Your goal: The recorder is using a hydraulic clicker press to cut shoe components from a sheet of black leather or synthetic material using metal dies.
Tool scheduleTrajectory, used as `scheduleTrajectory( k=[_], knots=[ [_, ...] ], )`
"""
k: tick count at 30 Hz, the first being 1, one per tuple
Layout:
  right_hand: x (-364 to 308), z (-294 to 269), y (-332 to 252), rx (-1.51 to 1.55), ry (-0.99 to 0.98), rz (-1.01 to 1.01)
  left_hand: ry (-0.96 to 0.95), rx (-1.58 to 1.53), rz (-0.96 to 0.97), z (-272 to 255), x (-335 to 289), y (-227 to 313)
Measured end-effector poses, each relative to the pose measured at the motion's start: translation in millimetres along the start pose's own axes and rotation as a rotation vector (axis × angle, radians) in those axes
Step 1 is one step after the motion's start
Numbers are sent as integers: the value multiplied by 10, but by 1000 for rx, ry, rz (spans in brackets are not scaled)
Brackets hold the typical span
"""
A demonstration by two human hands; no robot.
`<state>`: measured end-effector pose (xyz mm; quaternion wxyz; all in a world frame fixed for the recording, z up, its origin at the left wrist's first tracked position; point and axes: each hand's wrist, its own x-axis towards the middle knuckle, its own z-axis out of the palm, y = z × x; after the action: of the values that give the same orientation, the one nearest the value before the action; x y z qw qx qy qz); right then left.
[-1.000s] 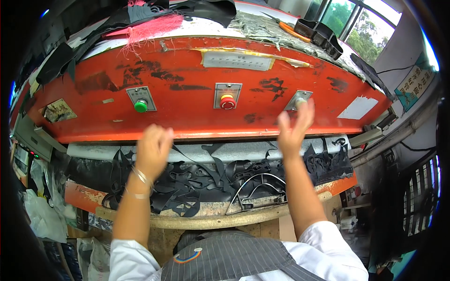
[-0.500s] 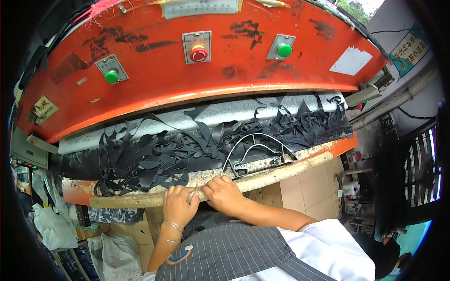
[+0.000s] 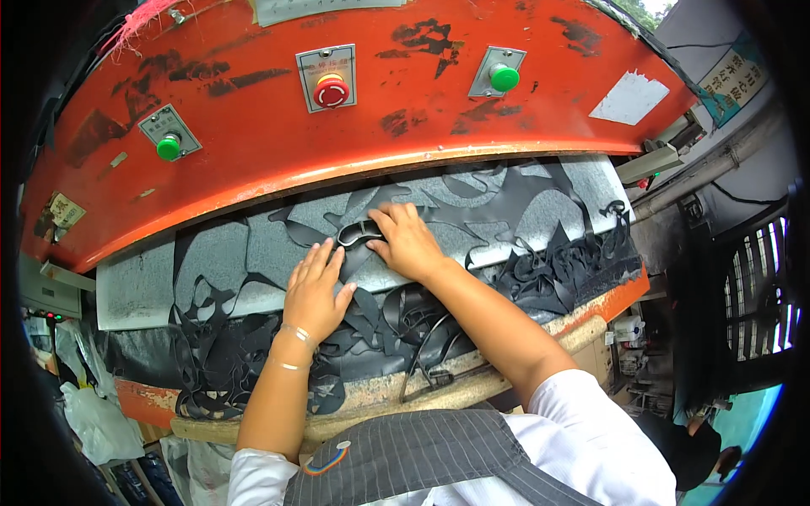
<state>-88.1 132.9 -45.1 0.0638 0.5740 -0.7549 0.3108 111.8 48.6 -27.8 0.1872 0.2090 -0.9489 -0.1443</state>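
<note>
My right hand (image 3: 409, 244) rests on a sheet of black material (image 3: 506, 202) under the orange press head (image 3: 405, 143), with thumb and fingers closed on a small black cutting die (image 3: 354, 234). Just left of the die, my left hand (image 3: 316, 291) lies flat on the same sheet with its fingers spread and nothing in it. The sheet is full of cut-out holes and lies on a grey cutting board (image 3: 135, 287).
The press head carries two green buttons (image 3: 169, 148) (image 3: 504, 78) and a red button (image 3: 331, 90). Black scrap strips (image 3: 219, 363) hang over the worn front edge, beside a thin metal die frame (image 3: 430, 354). White bags (image 3: 97, 422) sit lower left.
A second ago both hands were up on the press head by its buttons. They dropped to the table's front edge, then reached in onto the black sheet and the die.
</note>
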Motion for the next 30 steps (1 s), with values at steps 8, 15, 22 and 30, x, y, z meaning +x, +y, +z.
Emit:
scheduleTrajectory(
  k=[8,15,22,30],
  knots=[
    [42,-260,584,325,91,234,-224,54,-39,51,324,-81],
    [111,-81,730,188,25,-42,-64,-192,-51,547,704,-86],
    [64,-114,762,187,-39,-35,-73,-157,-72,545,676,-42],
    [200,-961,513,646,449,358,223,-473,-127,-253,531,-454]
  ],
)
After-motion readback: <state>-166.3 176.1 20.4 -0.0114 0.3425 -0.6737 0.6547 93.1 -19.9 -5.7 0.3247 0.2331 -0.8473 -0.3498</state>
